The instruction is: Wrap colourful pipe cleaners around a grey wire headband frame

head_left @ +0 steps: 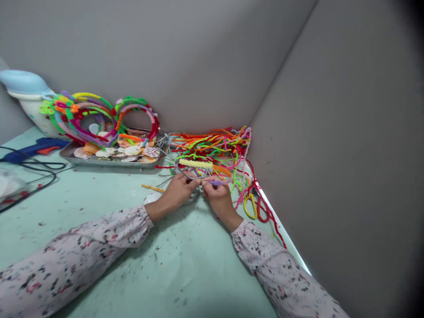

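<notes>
Between my hands is a wire ring [196, 164] partly wrapped in fuzzy pipe cleaner, with yellow, orange, pink and purple stretches. My left hand [179, 191] pinches the ring at its bare wire side. At the purple stretch, my right hand [218, 194] has its fingers closed on the same ring. Whether a loose pipe cleaner end lies between the fingertips is too small to tell. Just behind the ring lies a tangled heap of colourful pipe cleaners [212, 145]. An orange-yellow pipe cleaner [153, 188] lies left of my left hand.
A metal tray [109, 162] holds seashells [132, 151] and several finished wrapped rings [137, 108]. Left of it are a blue glue gun [31, 149] with black cable and a white container with a blue lid [24, 81]. Scissors with yellow and red handles [251, 207] lie at right, near the wall.
</notes>
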### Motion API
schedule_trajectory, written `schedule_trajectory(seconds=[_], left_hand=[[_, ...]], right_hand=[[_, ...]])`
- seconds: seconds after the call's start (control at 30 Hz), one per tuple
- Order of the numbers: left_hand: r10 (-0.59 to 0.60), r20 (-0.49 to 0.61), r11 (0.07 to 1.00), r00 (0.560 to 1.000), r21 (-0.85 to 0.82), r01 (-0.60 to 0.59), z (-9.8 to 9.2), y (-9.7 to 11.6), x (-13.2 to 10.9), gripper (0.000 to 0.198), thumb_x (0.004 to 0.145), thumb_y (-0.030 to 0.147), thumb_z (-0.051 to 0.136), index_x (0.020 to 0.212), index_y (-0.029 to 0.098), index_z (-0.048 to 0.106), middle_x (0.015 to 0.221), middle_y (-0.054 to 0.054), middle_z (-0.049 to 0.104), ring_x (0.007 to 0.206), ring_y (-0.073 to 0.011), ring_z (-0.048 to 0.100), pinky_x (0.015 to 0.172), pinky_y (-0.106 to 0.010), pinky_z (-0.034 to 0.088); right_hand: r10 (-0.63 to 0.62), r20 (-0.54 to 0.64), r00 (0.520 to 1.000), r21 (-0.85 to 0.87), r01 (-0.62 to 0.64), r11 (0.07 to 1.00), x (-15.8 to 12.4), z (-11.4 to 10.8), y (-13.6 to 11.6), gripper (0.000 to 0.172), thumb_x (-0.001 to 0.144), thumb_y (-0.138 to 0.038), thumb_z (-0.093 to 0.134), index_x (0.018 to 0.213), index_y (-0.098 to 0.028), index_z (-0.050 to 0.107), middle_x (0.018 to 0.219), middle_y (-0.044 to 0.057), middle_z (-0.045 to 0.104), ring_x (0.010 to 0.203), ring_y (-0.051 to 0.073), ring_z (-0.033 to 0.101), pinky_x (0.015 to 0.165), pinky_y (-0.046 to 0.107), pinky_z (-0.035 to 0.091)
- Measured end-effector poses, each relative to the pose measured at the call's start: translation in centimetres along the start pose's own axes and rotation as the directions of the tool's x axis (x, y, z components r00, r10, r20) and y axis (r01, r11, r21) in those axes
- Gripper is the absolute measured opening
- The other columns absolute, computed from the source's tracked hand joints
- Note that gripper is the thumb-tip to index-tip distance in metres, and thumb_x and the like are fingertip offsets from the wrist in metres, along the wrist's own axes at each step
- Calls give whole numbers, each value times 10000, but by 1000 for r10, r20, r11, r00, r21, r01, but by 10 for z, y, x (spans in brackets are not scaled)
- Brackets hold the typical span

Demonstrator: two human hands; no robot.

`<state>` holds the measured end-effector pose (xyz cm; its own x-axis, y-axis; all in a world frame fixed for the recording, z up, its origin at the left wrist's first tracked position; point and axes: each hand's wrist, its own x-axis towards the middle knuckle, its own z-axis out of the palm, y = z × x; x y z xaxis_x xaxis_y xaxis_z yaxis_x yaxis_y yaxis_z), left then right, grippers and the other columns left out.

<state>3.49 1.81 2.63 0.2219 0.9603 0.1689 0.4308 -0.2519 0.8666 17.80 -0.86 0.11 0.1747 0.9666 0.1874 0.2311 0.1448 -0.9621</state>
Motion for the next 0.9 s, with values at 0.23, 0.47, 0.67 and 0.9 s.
schedule_trajectory(seconds=[0.23, 0.47, 0.67, 0.9], left_hand=[[-28, 31, 997, 999, -66, 30, 1, -4, 1, 234, 777, 353, 544, 697, 168, 663, 724, -51, 691, 731, -205, 622, 713, -319, 500], [-22, 28, 997, 999, -76, 24, 1, -6, 2, 238, 776, 365, 555, 690, 171, 664, 766, -49, 700, 724, -196, 624, 685, -304, 497], [-13, 74, 997, 997, -73, 18, -2, 0, -4, 329, 831, 410, 502, 740, 164, 700, 720, -38, 695, 692, -192, 615, 623, -282, 481], [-17, 66, 995, 998, -101, 24, -1, 0, -2, 287, 821, 361, 507, 693, 161, 667, 728, -23, 668, 773, -193, 606, 615, -244, 472]], right_hand=[[-33, -9, 999, -44, 33, 999, -1, 0, -1, 135, 785, -330, 568, 781, -206, 622, 568, -43, 551, 512, 132, 496, 504, 237, 388], [-86, -15, 996, -105, 84, 991, -1, -1, -2, 139, 800, -323, 559, 776, -209, 635, 628, -23, 605, 578, 148, 544, 569, 250, 420], [-106, -21, 994, -112, 103, 988, 1, -2, -3, 162, 793, -341, 564, 756, -216, 661, 635, 1, 630, 634, 186, 592, 580, 274, 444], [-125, -4, 992, -173, 122, 977, -2, -3, -6, 158, 822, -302, 539, 781, -197, 649, 623, -9, 612, 620, 170, 580, 606, 275, 433]])
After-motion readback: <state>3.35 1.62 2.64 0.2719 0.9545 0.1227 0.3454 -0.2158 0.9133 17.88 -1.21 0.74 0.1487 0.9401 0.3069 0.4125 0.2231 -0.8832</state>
